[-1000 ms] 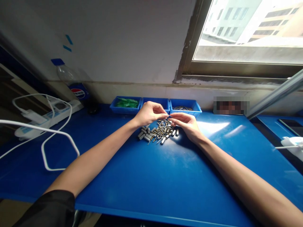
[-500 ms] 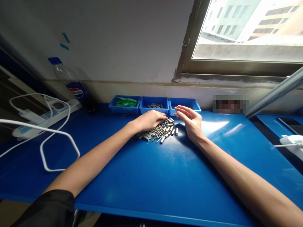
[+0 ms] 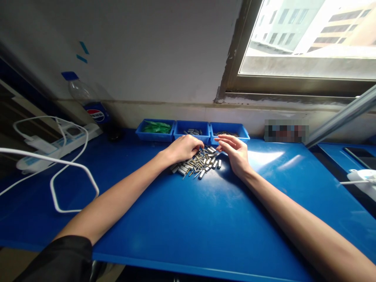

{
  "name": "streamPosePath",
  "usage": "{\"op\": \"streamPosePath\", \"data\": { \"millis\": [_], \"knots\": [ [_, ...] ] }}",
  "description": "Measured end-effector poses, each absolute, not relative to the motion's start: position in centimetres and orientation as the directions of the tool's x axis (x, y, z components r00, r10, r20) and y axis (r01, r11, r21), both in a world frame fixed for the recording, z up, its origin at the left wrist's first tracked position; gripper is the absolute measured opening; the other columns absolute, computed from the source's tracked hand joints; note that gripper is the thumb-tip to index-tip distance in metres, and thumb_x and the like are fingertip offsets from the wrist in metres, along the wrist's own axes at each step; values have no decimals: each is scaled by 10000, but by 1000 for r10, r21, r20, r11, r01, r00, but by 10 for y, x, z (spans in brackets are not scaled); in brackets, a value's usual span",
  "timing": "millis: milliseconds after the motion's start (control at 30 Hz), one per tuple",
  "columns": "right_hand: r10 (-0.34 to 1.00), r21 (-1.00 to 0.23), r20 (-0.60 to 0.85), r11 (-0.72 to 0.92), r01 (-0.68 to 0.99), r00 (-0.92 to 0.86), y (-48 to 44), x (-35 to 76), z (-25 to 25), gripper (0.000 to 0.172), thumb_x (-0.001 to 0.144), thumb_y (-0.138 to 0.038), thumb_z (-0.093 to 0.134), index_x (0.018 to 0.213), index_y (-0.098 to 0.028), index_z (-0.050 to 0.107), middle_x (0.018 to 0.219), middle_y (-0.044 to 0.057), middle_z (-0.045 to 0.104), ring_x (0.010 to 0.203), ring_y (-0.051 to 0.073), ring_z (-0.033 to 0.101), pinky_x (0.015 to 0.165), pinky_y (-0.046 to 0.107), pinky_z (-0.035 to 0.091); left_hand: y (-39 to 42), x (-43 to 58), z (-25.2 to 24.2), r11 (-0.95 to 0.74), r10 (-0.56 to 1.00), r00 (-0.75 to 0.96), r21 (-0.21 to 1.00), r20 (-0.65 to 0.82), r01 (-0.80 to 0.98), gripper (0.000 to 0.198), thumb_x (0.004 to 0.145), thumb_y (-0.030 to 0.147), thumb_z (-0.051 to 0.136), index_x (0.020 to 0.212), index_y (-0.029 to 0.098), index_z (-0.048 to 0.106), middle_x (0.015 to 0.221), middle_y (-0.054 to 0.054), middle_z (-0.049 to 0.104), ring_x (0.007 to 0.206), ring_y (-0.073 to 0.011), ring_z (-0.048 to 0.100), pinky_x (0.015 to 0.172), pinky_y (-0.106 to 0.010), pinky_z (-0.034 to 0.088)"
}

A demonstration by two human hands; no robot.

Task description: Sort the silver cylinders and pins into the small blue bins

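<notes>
Metal parts (image 3: 202, 161) sit heaped within reach: left hand (image 3: 185, 149) curls its fingers over them (holding what, I can't tell); right hand (image 3: 237, 152), fingers parted, seems empty.

I see the left hand (image 3: 185, 149) over piled metal parts (image 3: 202, 162) on the tabletop (image 3: 164, 213), the right hand (image 3: 237, 155) beside them, three blue bins (image 3: 205, 138) behind.
</notes>
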State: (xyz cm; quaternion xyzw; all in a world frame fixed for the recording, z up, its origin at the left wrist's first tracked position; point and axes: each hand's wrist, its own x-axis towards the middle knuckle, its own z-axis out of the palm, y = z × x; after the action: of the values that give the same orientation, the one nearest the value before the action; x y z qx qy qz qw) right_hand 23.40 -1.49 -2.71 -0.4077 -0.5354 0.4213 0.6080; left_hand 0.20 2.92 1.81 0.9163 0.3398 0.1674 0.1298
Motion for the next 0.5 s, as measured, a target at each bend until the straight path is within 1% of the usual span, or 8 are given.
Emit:
{"op": "streamPosePath", "data": {
  "millis": [133, 200, 267, 367, 433, 500],
  "knots": [
    [955, -955, 288, 292, -51, 66, -17, 233, -23, 322, 829, -459, 824, 1069, -250, 774, 1028, 56, 801, 733, 189, 694, 789, 398, 590, 28, 3, 25, -688, 711, 638, 475, 294, 548, 256, 867, 131, 685, 1081, 185, 815, 987, -75, 826, 918, -221, 785, 844, -289, 586],
    [961, -961, 274, 276, -31, 41, -19, 231, -21, 339, 822, -463, 826, 1076, -246, 771, 962, 43, 800, 719, 184, 689, 770, 386, 589, 28, 4, 28, -663, 734, 580, 559, 354, 498, 195, 889, 187, 694, 1044, 173, 810, 958, -72, 826, 877, -209, 786, 822, -281, 593],
    [967, -967, 254, 254, -18, -7, -22, 229, -17, 359, 813, -465, 831, 1087, -239, 770, 875, 32, 792, 715, 188, 692, 749, 375, 587, 27, 6, 30, -617, 771, 509, 646, 383, 449, 163, 903, 253, 702, 991, 160, 803, 902, -69, 821, 811, -198, 780, 785, -277, 599],
    [971, -976, 218, 218, -4, -95, -26, 227, -12, 394, 802, -461, 845, 1117, -234, 773, 831, 34, 792, 723, 197, 707, 723, 364, 587, 27, 9, 30, -517, 831, 435, 771, 347, 372, 210, 898, 325, 719, 977, 143, 790, 820, -69, 806, 747, -196, 771, 742, -286, 610],
    [970, -980, 198, 200, -2, -138, -27, 226, -10, 434, 795, -460, 856, 1158, -239, 773, 883, 47, 808, 724, 194, 710, 707, 357, 587, 27, 10, 29, -463, 844, 438, 832, 309, 306, 239, 872, 337, 749, 996, 136, 782, 852, -81, 812, 791, -209, 784, 772, -304, 624],
    [968, -982, 190, 190, -16, -161, -27, 227, -10, 461, 786, -458, 869, 1182, -241, 776, 931, 55, 818, 726, 189, 711, 692, 346, 582, 28, 11, 28, -433, 839, 460, 868, 290, 243, 268, 823, 330, 799, 1000, 130, 775, 917, -96, 820, 858, -222, 794, 825, -325, 634]
  ]
}}
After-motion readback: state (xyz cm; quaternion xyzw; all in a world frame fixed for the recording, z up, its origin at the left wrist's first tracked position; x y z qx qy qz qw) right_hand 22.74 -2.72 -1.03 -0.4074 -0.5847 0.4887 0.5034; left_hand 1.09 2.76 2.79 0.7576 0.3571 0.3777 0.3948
